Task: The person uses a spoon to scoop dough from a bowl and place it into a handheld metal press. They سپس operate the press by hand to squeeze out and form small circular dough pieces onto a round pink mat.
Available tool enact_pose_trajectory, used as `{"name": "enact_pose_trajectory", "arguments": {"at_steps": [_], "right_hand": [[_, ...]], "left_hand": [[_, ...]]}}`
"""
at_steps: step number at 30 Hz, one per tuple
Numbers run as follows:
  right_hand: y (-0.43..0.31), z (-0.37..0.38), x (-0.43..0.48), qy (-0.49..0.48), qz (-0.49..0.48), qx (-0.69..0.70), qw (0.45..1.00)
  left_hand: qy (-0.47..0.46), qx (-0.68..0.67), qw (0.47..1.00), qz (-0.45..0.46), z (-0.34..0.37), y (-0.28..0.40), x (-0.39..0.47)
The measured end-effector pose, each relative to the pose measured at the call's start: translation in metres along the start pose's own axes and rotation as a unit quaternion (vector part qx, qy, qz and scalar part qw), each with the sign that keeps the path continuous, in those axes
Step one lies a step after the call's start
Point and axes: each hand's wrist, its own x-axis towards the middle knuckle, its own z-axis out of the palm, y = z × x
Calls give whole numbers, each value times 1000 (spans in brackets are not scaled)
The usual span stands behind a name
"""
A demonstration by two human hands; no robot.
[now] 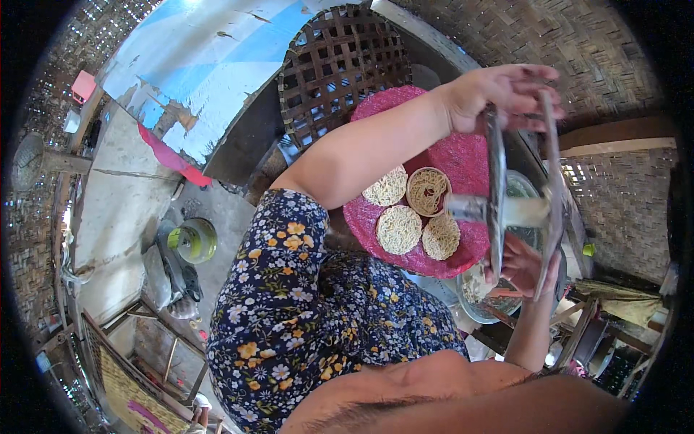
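A hand-held noodle press (496, 200), with two long bars and a central cylinder, is held over a round tray lined with pink mesh (469, 157). My left hand (512, 97) grips the upper ends of the bars, its fingers blurred. Around their lower ends is my right hand (523, 263), partly hidden by the bars. The cylinder's end is beside a ring mould (428, 191) with noodle strands inside and a gap at their middle. Round noodle cakes lie near it: one at the upper left (386, 186), one below (399, 229), one at the lower right (442, 237).
An openwork woven basket (344, 65) leans behind the tray. A clear basin (471, 309) with pale dough-like material (476, 285) is below the press. A blue-and-white covered surface (217, 70) spans the upper left. On the floor stands a greenish container (198, 241). Another person's hand (201, 415) shows at bottom left.
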Motion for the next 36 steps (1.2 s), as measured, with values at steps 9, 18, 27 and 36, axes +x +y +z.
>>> {"name": "enact_pose_trajectory", "arguments": {"at_steps": [9, 18, 27, 36], "right_hand": [[-3, -11, 40, 76, 102, -51, 991], [3, -9, 27, 107, 113, -101, 983], [23, 14, 34, 114, 89, -103, 984], [7, 19, 39, 110, 53, -209, 970]], "left_hand": [[198, -69, 978, -14, -76, -15, -27], [209, -119, 971, -21, -79, -28, -44], [217, -92, 971, -32, -60, -7, -66], [206, -75, 975, -29, -80, -12, -60]]}}
